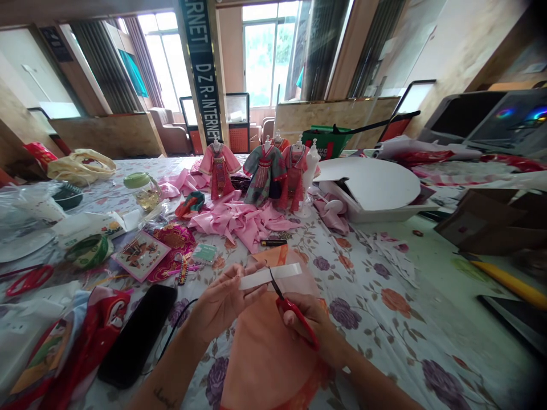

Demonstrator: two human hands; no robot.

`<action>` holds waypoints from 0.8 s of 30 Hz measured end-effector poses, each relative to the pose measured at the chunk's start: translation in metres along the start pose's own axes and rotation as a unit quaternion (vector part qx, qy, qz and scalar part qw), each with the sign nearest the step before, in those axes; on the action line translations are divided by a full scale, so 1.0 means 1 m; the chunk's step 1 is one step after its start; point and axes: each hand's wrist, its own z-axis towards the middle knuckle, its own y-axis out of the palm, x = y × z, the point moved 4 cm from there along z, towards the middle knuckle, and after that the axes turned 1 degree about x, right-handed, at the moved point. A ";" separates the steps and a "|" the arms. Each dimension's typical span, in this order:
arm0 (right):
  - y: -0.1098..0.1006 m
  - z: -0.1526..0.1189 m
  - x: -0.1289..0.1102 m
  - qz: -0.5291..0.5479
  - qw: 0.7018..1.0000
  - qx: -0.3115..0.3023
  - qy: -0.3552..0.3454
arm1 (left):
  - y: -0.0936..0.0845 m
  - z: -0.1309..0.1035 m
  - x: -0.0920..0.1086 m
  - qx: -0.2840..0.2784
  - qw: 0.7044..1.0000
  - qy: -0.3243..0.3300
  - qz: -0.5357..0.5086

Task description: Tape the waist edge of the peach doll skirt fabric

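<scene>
White strip (255,279), perhaps paper, pinched by left hand (220,302); right hand (318,317) closed around red-handled scissors (306,328).

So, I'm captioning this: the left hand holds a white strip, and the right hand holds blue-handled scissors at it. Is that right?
Not quite: the head view shows red-handled scissors, not blue-handled ones. The left hand does hold a white strip, and the right hand holds the scissors at it.

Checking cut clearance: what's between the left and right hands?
Head view: a white strip held by the left hand, crossed by the red scissors in the right hand. Orange fabric lies beneath.
</scene>
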 end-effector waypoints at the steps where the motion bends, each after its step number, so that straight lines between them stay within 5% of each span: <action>1: 0.000 0.001 0.001 0.003 1.000 0.001 0.003 | 0.000 0.000 0.000 -0.001 1.000 0.005 0.000; 15: 0.000 -0.001 -0.009 -0.032 0.996 -0.077 -0.040 | 0.001 -0.001 0.013 0.050 0.986 0.099 0.125; 20: -0.022 0.004 -0.013 -0.201 0.978 0.036 -0.048 | 0.004 -0.005 0.025 0.062 0.974 0.160 0.149; 22: -0.044 0.005 -0.018 -0.318 0.938 0.127 -0.047 | 0.004 -0.008 0.033 0.078 0.965 0.200 0.150; 24: -0.074 0.000 -0.022 -0.450 0.860 0.241 -0.002 | 0.001 -0.010 0.041 0.095 0.956 0.233 0.148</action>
